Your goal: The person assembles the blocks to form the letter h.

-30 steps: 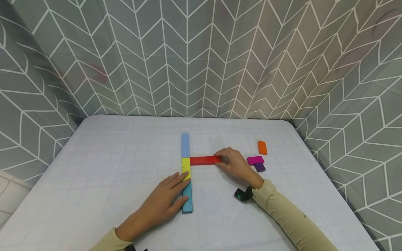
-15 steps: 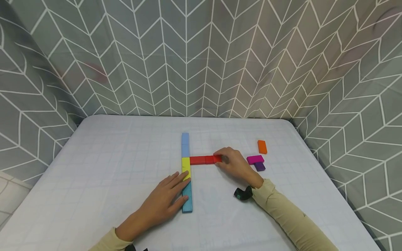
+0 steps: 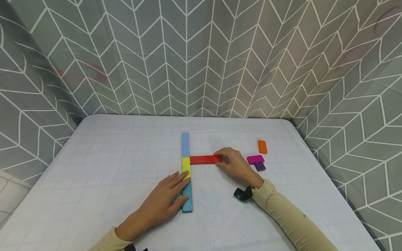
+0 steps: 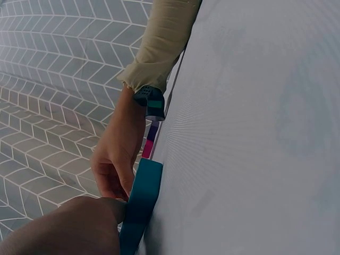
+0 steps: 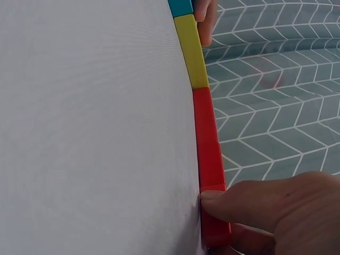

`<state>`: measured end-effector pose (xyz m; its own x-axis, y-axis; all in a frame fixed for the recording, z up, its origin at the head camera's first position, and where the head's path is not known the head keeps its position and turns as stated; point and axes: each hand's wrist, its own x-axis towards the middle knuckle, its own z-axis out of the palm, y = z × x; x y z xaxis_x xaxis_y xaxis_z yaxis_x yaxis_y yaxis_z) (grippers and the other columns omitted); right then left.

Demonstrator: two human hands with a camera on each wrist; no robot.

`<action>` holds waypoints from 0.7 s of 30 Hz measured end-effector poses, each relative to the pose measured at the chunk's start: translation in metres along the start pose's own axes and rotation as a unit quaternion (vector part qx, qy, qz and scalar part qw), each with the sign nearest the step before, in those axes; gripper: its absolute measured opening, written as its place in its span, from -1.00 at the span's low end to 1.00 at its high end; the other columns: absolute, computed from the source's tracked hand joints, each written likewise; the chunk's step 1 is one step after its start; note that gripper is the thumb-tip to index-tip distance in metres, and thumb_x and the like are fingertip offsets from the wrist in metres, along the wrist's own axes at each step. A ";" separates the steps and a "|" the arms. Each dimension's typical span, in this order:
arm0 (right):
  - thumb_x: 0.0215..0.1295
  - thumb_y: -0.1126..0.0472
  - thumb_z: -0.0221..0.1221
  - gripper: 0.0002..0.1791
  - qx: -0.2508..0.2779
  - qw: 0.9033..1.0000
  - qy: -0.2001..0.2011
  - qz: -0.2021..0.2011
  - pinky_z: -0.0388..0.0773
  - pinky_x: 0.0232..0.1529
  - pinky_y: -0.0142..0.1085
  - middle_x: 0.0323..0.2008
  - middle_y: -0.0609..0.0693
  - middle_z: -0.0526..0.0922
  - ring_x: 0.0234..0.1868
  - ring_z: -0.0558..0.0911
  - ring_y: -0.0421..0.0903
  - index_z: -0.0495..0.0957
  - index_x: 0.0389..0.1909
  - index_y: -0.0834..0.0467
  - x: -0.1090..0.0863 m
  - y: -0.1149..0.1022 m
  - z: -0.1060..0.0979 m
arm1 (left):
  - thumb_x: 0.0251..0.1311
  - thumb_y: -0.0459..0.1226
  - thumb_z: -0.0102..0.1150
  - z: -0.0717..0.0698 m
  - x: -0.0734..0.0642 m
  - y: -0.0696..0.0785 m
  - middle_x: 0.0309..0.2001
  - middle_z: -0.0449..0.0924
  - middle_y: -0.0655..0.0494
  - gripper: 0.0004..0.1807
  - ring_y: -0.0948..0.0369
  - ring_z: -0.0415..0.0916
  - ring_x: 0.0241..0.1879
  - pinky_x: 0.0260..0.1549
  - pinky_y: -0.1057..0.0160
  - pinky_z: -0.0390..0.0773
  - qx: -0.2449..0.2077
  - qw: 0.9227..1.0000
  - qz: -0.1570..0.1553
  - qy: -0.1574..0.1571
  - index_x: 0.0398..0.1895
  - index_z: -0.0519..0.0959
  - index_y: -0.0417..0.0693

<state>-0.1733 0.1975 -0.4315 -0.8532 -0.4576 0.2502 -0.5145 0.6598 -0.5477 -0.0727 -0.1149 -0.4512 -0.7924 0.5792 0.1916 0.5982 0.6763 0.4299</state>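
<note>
On the white-covered table point(image 3: 94, 167) before me, the right hand point(image 3: 235, 164) pinches the outer end of a red block row point(image 3: 201, 160) abutting a yellow block point(image 3: 186, 164), while the left hand point(image 3: 166, 198), unclenched with fingers extended, rests against the column's yellow and teal stretch point(image 3: 187, 205).

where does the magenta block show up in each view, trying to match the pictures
Head: magenta block right of centre, just right of the right hand.
Left wrist: a little left of and below centre, just above the near end of the teal block.
Right wrist: not in it.
Shared landmark: the right hand.
</note>
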 end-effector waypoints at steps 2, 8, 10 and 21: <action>0.27 0.35 0.43 -0.64 0.001 1.000 -0.001 0.000 0.59 0.15 -0.02 0.00 0.05 0.73 0.03 0.63 0.02 0.71 0.09 0.22 0.000 0.000 0.000 | 0.50 0.08 0.14 0.000 0.000 0.000 0.58 0.22 0.16 -0.35 0.01 0.07 0.57 0.46 -0.12 0.18 -0.001 1.000 -0.002 -0.002 0.54 0.41 0.03; 0.27 0.35 0.43 -0.62 0.000 1.000 -0.003 0.000 0.58 0.17 -0.01 0.01 0.05 0.72 0.05 0.63 0.03 0.70 0.11 0.23 0.000 0.000 0.001 | 0.50 0.08 0.13 0.000 0.000 0.001 0.59 0.20 0.17 -0.34 0.01 0.05 0.57 0.46 -0.11 0.16 -0.003 1.000 -0.010 -0.008 0.55 0.40 0.04; 0.26 0.36 0.43 -0.61 -0.001 1.000 -0.002 -0.001 0.58 0.18 0.00 0.02 0.07 0.72 0.06 0.63 0.04 0.69 0.12 0.24 -0.001 0.000 0.000 | 0.50 0.08 0.13 0.000 0.000 0.001 0.59 0.20 0.17 -0.34 0.02 0.05 0.57 0.47 -0.11 0.16 -0.002 1.000 -0.010 -0.008 0.55 0.40 0.04; 0.25 0.36 0.44 -0.58 -0.010 1.000 0.005 -0.010 0.54 0.23 0.04 0.05 0.08 0.71 0.11 0.62 0.06 0.66 0.14 0.27 -0.005 0.000 -0.004 | 0.50 0.07 0.13 0.000 0.000 0.001 0.59 0.20 0.16 -0.34 0.01 0.05 0.57 0.47 -0.11 0.16 0.000 1.000 -0.005 -0.007 0.55 0.39 0.02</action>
<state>-0.1695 0.2022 -0.4294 -0.8435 -0.4646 0.2695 -0.5331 0.6626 -0.5260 -0.0722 -0.1145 -0.4507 -0.7969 0.5782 0.1750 0.5898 0.6819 0.4326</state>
